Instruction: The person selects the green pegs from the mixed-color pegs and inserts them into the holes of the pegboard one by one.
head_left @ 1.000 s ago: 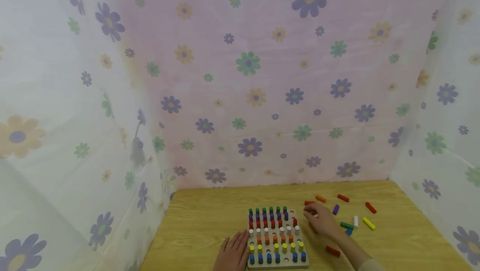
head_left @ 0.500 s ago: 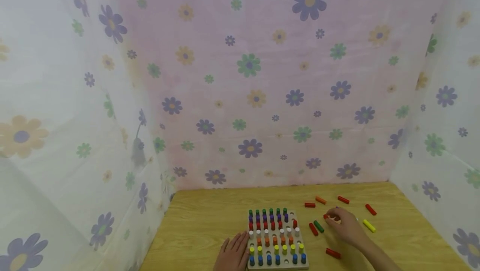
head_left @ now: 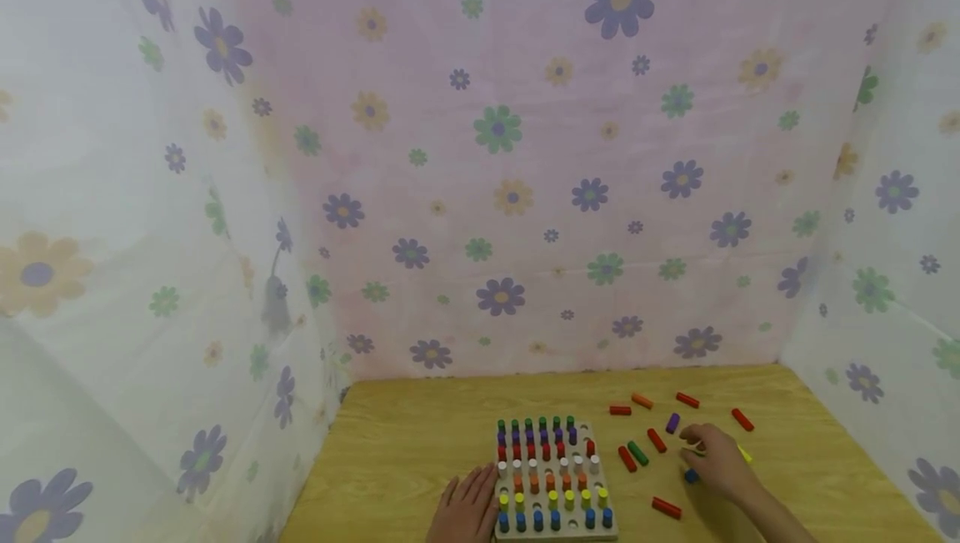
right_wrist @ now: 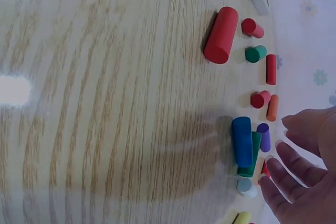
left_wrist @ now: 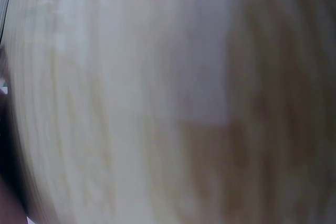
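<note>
The left hand [head_left: 465,503] lies flat against the left edge of a wooden peg board [head_left: 555,535], fingers extended. Rows of green, purple, red, white, orange, yellow and blue pegs stand in the board, with some holes bare. Over the loose pegs at right is the right hand [head_left: 712,460], fingers loosely bent and apart, holding nothing. Nearest it are a blue peg [right_wrist: 242,142], a green peg [right_wrist: 255,145] partly behind the blue one, and a white peg [right_wrist: 244,185]. The left wrist view is a blur of pale surface.
Loose red pegs [head_left: 666,508] lie scattered right of the board, along with a green peg [head_left: 637,453], a purple peg [head_left: 673,423], an orange peg [head_left: 642,400] and a yellow peg [head_left: 745,453]. Flower-patterned sheets [head_left: 525,234] enclose the wooden table [head_left: 405,418].
The right hand has moved right, away from the board. A red peg it held half a second ago now lies on the table beside the green one. The left hand has stayed still.
</note>
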The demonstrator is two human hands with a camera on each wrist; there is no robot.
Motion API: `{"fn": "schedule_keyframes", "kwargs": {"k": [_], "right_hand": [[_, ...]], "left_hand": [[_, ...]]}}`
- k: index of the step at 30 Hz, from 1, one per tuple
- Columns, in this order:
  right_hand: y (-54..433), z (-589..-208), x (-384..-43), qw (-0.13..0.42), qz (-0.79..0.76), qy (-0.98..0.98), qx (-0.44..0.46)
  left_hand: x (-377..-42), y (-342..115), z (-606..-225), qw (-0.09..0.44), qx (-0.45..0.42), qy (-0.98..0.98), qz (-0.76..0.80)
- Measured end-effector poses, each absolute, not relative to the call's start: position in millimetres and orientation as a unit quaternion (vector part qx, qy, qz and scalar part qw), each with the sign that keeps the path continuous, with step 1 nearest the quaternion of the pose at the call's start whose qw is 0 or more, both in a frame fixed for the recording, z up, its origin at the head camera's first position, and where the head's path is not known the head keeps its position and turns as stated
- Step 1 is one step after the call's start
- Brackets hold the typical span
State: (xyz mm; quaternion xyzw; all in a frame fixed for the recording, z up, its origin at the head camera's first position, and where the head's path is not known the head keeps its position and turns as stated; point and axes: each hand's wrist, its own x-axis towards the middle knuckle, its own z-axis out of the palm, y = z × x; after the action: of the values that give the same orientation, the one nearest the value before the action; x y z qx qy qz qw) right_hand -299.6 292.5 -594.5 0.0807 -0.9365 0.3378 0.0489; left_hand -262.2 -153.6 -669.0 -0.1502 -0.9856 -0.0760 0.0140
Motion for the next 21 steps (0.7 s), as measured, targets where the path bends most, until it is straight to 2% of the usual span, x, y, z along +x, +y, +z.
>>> {"fn": "schedule_keyframes", "kwargs": {"k": [7, 21], "right_hand": [[297.7, -598.6, -305.1, 0.015, 0.318, -0.945, 0.072], [298.9, -605.9, -308.6, 0.004, 0.323, -0.945, 0.058]], "left_hand": [[-261.2, -153.7, -669.8, 0.010, -0.146, -0.985, -0.093], [-260.4, -154.3, -668.4, 0.007, -0.150, -0.985, -0.083]]}}
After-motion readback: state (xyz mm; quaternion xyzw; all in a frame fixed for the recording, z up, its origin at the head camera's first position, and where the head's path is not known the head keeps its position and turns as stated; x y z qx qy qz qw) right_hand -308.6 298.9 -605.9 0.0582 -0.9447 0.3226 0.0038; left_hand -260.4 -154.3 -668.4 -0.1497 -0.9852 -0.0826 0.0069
